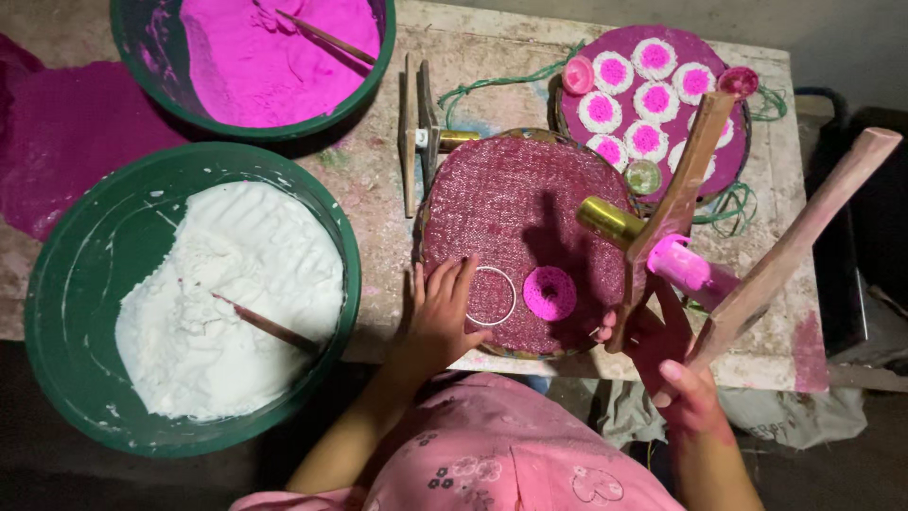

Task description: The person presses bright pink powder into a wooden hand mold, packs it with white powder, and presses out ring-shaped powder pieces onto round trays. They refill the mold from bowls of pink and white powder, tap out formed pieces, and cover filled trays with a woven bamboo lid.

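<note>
Pink sleeves are filling the bottom of my view, and above them I am resting my left hand (441, 317) flat and open on the near edge of a round crimson mat (515, 203), gripping nothing. Its fingertips are lying just beside a thin white ring (512, 289) on the mat, and right of the ring a pink powder ring (550, 292) is sitting. My right hand (676, 364) is closing around the lower ends of a wooden press (747, 237), whose two long handles are angling up to the right; a brass tube (610, 220) and a pink plug (683, 263) are sticking out where they cross, over the mat's right edge. Behind the mat, a second round board (577, 128) is carrying white-rimmed pink discs (648, 99). To the left on the surface (378, 180), a green basin (57, 303) is holding white powder with a stick in it, and another basin (132, 43) farther back is holding pink powder.
</note>
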